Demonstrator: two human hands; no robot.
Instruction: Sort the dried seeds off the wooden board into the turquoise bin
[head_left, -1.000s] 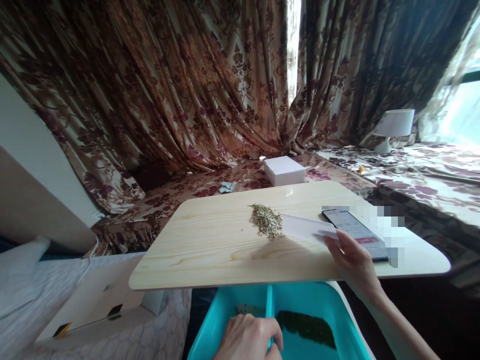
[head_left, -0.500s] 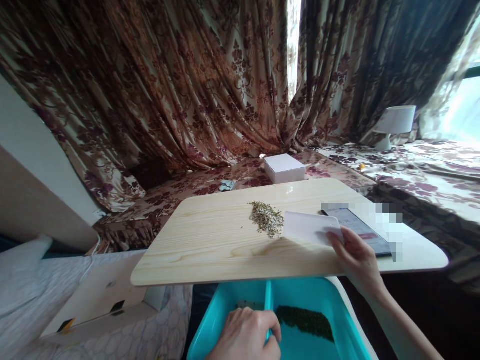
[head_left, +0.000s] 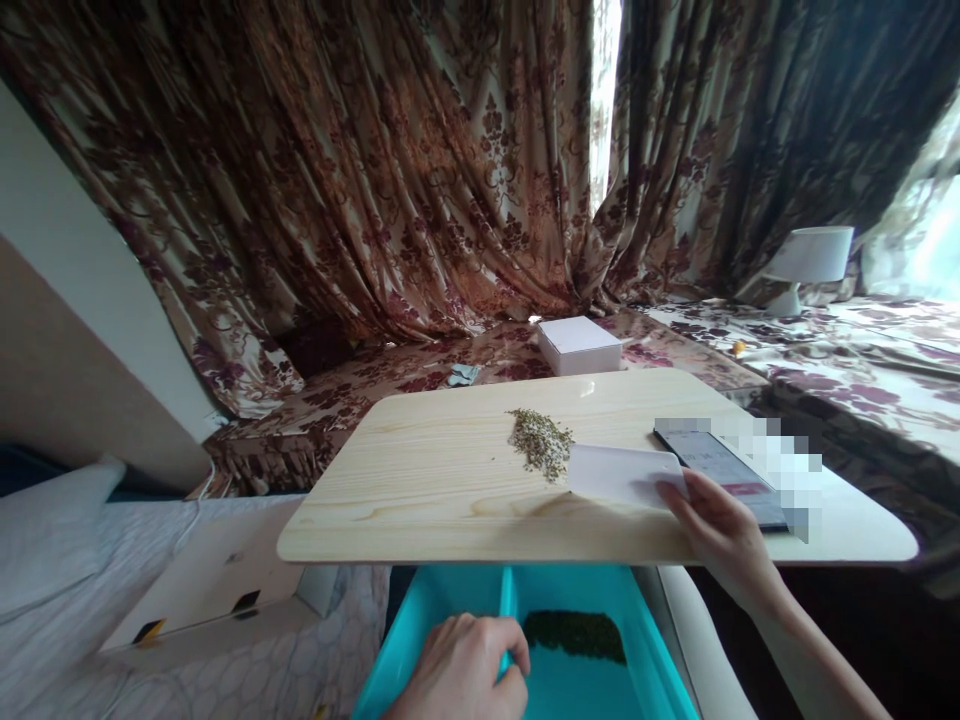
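Note:
My right hand (head_left: 724, 525) holds a flat white plastic scraper (head_left: 619, 474) by its right end. The scraper's left edge is beside a pile of small dried green and pale bits (head_left: 541, 445) on the light wooden tabletop (head_left: 420, 480); whether it touches the pile I cannot tell. Below the table's front edge is a two-part turquoise bin (head_left: 420, 610). Curled fingers of my left hand (head_left: 469, 665) grip its central divider. Dark green bits (head_left: 576, 636) lie in the right compartment; my left hand partly hides the left one.
A tablet (head_left: 720, 480), partly blurred out, lies on the table's right side. Behind the table are a white box (head_left: 579, 345) and a small folded cloth (head_left: 463, 375). A lamp (head_left: 814, 260) stands at the far right. To the left, an open carton (head_left: 210, 580) lies on the bed.
The turquoise bin and my left hand have shifted left relative to the table. The scraper has dropped slightly at the pile's right edge. The camera view has turned a little.

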